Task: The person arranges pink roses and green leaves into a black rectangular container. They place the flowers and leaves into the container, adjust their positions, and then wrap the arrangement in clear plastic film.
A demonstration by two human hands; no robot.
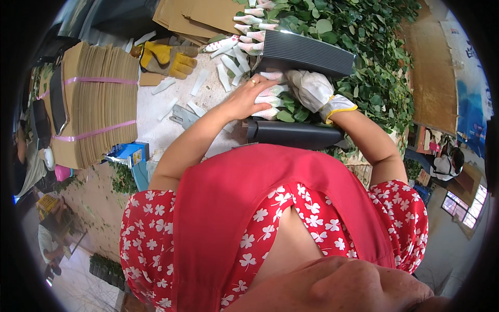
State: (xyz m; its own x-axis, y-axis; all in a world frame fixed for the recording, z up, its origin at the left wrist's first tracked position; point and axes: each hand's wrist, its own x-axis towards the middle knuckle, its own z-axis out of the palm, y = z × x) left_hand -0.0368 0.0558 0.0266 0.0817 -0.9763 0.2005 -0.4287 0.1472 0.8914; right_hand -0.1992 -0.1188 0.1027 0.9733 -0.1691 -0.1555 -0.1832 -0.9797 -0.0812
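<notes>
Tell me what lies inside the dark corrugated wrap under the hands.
Inside the dark corrugated wrap lie wrapped flower buds and green leaves. The bare left hand and gloved right hand cover part of them, and the stems below are hidden.

Wrapped flower buds [270, 99] lie in the corrugated sheet [296, 132], between left hand [244, 99] and right hand [312, 88]; cardboard stack [99, 104] far left; work gloves [169, 57] behind; foliage [374, 47] right.

Right hand [312, 89] in a white glove with yellow cuff; left hand [244, 99] bare with a gold ring. Dark grey tray [296, 134], green leaves [364, 31], yellow work gloves [169, 57], tan cardboard stack [96, 104] with pink straps.
</notes>
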